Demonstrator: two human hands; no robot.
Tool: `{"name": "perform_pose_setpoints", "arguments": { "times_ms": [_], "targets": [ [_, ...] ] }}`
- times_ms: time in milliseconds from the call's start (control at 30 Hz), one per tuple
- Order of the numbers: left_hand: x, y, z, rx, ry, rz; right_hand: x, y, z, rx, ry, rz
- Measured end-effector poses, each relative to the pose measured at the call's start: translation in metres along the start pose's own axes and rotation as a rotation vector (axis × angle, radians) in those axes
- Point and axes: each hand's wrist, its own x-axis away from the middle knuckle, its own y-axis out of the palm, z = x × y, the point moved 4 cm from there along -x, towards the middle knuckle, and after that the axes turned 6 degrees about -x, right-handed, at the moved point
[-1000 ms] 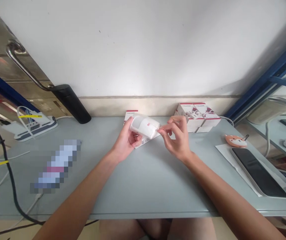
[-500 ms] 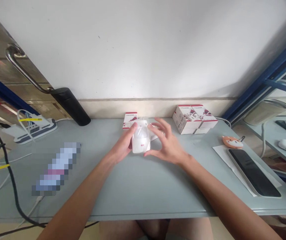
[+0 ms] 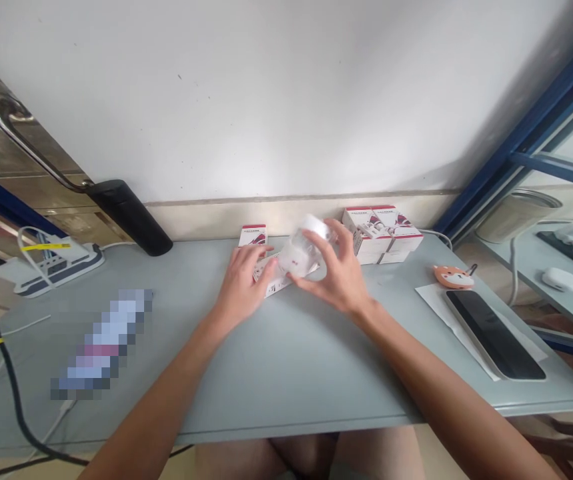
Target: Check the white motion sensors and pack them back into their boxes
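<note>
My right hand (image 3: 339, 270) grips a white item in clear wrapping (image 3: 303, 250), tilted, above the middle of the grey table. My left hand (image 3: 246, 280) is to the left of it, with thumb and fingers apart. Beneath the wrapped item and beside my left fingers lies a white printed box (image 3: 277, 283), partly covered. Behind my left hand stands a small red and white box (image 3: 253, 235). Whether my left fingertips touch the lying box I cannot tell.
Red and white boxes (image 3: 383, 233) stand at the back right. A dark phone (image 3: 495, 335) lies on paper at the right, near an orange animal-shaped item (image 3: 453, 277). At the left are a black cylinder (image 3: 131, 217), a power strip (image 3: 61, 270), cables and a blurred phone (image 3: 103, 343).
My left hand has let go of the wrapped item and moved left. My right hand now holds it, tilted. More of the lying box shows. The view has shifted slightly.
</note>
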Motion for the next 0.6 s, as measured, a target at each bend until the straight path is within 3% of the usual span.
{"name": "perform_pose_setpoints", "arguments": {
  "times_ms": [100, 233, 400, 600],
  "targets": [
    [0.002, 0.01, -0.011, -0.309, 0.085, -0.127, -0.003, -0.003, 0.012, 0.09, 0.114, 0.073],
    [0.004, 0.013, -0.019, -0.347, 0.145, -0.228, -0.003, 0.002, 0.024, 0.142, 0.241, 0.057],
    [0.003, 0.007, -0.013, -0.305, 0.26, -0.164, 0.002, 0.01, 0.035, 0.066, 0.448, -0.011],
    [0.004, -0.004, -0.005, -0.292, 0.387, -0.048, 0.008, 0.018, 0.052, -0.222, 0.627, -0.011]
  ]
}}
